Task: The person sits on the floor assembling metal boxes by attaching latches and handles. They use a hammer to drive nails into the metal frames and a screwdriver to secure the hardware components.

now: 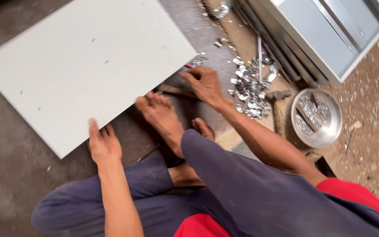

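A large white flat panel (84, 66) lies on the floor in front of me. My left hand (104, 142) grips its near edge, thumb on top. My right hand (203, 83) reaches forward past the panel's right corner, fingers curled over something small and reddish at its tip; what it is cannot be made out. My bare foot (161, 116) rests against the panel's near edge between the two hands. I sit cross-legged in dark trousers.
A pile of small shiny metal pieces (248, 87) lies right of my right hand. A hammer (278, 105) lies beside a round metal bowl (330, 131) holding more pieces. A grey metal cabinet part (330, 39) lies at top right. Wooden block (176, 91) under the panel corner.
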### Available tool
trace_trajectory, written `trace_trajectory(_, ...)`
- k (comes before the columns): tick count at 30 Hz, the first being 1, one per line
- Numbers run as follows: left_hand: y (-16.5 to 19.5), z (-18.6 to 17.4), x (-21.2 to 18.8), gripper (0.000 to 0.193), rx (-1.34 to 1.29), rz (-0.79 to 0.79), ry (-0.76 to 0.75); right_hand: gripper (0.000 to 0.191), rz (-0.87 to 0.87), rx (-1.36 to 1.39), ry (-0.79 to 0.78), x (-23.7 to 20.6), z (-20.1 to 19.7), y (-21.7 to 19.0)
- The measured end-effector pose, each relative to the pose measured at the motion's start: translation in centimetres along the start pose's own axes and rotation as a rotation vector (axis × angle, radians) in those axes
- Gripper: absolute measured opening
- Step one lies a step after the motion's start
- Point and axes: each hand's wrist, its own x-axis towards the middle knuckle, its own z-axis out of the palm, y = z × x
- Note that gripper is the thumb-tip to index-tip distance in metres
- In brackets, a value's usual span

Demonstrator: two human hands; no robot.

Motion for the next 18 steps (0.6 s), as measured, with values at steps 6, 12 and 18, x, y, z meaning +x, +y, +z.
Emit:
trace_trajectory(6,-3.9,4.4,-6.0,0.042,0.419,0.104,0.421,0.04,-0.437,-0.503,0.301,-1.4,-11.6,6.2)
trace_trajectory(12,-10.1,12.2,-11.2,0.028,0.453,0.414,-0.19,0.024,-0.021,-0.385,0.267,-1.1,-15.1,12.5)
trace_trajectory(18,-18.0,19.0,-8.4,0.036,1.22,0.145,-0.968,0.017,-0.196,-0.658,0.373,-1.3,-15.0,7.6)
